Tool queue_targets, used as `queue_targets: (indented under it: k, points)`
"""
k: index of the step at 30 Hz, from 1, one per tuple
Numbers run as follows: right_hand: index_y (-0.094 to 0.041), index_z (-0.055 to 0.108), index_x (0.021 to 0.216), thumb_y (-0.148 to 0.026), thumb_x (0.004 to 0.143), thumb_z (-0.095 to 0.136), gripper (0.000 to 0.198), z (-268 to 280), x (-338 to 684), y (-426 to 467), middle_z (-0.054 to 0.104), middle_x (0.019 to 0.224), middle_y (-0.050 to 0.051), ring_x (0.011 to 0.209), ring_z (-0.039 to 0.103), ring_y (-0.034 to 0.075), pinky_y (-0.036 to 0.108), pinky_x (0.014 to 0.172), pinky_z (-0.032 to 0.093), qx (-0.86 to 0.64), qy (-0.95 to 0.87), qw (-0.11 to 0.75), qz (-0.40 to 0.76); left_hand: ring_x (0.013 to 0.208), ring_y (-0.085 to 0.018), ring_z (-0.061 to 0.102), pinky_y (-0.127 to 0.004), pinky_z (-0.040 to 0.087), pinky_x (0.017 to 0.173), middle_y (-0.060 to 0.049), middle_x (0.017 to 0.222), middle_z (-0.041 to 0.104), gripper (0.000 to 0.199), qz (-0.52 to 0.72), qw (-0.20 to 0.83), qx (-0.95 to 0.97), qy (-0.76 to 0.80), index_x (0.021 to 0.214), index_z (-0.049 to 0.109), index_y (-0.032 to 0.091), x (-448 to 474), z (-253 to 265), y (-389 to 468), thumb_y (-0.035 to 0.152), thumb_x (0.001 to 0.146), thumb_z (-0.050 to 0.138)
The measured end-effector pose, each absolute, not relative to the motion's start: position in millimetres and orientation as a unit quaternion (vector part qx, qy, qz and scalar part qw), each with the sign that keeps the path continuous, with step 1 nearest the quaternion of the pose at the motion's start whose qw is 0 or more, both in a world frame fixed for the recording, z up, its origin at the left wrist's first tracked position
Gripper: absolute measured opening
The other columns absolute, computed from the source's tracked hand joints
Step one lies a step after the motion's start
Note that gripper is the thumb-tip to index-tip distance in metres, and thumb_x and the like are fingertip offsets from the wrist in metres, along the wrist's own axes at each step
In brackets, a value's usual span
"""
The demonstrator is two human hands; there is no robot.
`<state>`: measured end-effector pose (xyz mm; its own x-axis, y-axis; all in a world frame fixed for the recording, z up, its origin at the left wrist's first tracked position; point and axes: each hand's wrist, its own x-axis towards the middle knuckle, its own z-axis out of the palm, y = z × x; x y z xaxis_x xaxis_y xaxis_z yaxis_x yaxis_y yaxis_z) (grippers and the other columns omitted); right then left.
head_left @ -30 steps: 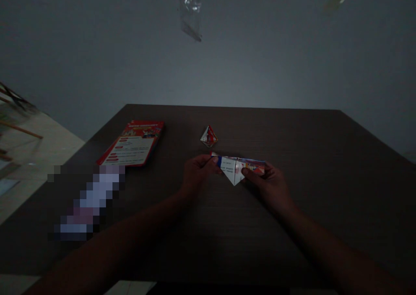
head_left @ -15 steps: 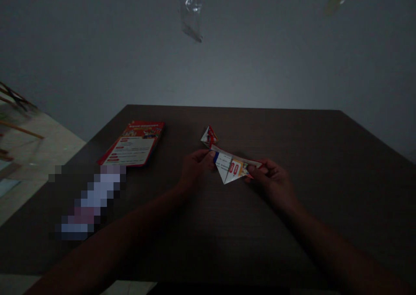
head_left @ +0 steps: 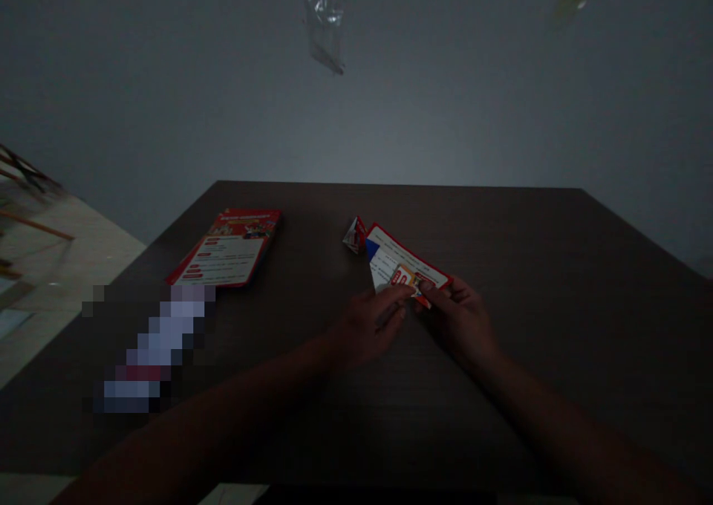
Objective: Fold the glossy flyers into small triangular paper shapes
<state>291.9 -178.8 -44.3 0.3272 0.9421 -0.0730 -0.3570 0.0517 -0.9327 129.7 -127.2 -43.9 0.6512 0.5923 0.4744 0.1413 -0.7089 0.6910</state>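
Note:
A printed leaflet, folded into a white, red-edged paper [head_left: 390, 256] with a blue corner, is held over the middle of the table. My right hand [head_left: 462, 312] pinches its right end, thumb on the front. At the lower edge my left hand [head_left: 379, 323] grips the paper, its index finger across the printed face and its tip close to my right thumb. Part of the paper's lower point is hidden behind these fingers. Just beyond the paper's left corner lies a small folded paper piece [head_left: 355, 236], red and white.
A stack of red and white leaflets [head_left: 228, 256] lies on the left of the dark table [head_left: 312, 200]. Nearer to me is a blurred-out, pixelated strip [head_left: 161, 341]. Behind the table rises a grey wall [head_left: 445, 104] with a clear plastic bag [head_left: 326, 22] on it.
My left hand has left the paper's upper left corner and moved down and right to its lower edge. The paper has turned, its left end now higher. My right hand keeps its hold.

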Motion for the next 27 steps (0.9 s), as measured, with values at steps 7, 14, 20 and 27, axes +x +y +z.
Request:
queue_targets:
  k: [7,14,20,27]
  points:
    - [-0.022,0.066,0.085,-0.034,0.067,0.073,0.023,-43.2,287.5,-182.0,0.071,0.080,0.002,0.070,0.065,0.019,0.035,0.071,0.050,-0.477,-0.313,0.629,0.528,0.092,-0.019,0.065,-0.031,0.050,0.085,-0.005,0.098,0.070,0.021,0.350,0.302,0.844,0.273,0.096,0.068,0.024,128.1,-44.6,-114.4,0.023,0.075,0.064]
    - [-0.022,0.065,0.083,-0.031,0.071,0.070,0.016,-46.0,294.8,-186.6,0.069,0.081,-0.001,0.070,0.063,0.016,0.031,0.073,0.047,-0.478,-0.360,0.611,0.517,0.077,-0.018,0.068,-0.026,0.053,0.072,-0.004,0.086,0.073,0.016,0.389,0.303,0.834,0.248,0.084,0.072,0.022,123.5,-39.6,-111.9,0.028,0.069,0.071]
    - [-0.019,0.064,0.080,-0.036,0.073,0.068,0.020,-36.8,296.2,-189.8,0.066,0.065,0.000,0.063,0.061,0.015,0.028,0.065,0.046,-0.525,-0.422,0.570,0.470,0.068,-0.017,0.067,-0.027,0.053,0.067,-0.004,0.078,0.073,0.016,0.399,0.326,0.812,0.275,0.078,0.072,0.022,123.6,-38.5,-111.1,0.032,0.065,0.074]
    - [-0.019,0.063,0.086,-0.039,0.072,0.068,0.025,-33.0,290.1,-190.6,0.068,0.067,0.002,0.060,0.062,0.016,0.027,0.059,0.048,-0.547,-0.452,0.548,0.443,0.067,-0.015,0.066,-0.024,0.051,0.064,-0.004,0.074,0.072,0.010,0.392,0.411,0.768,0.295,0.075,0.071,0.019,125.0,-34.2,-116.1,0.026,0.069,0.070]
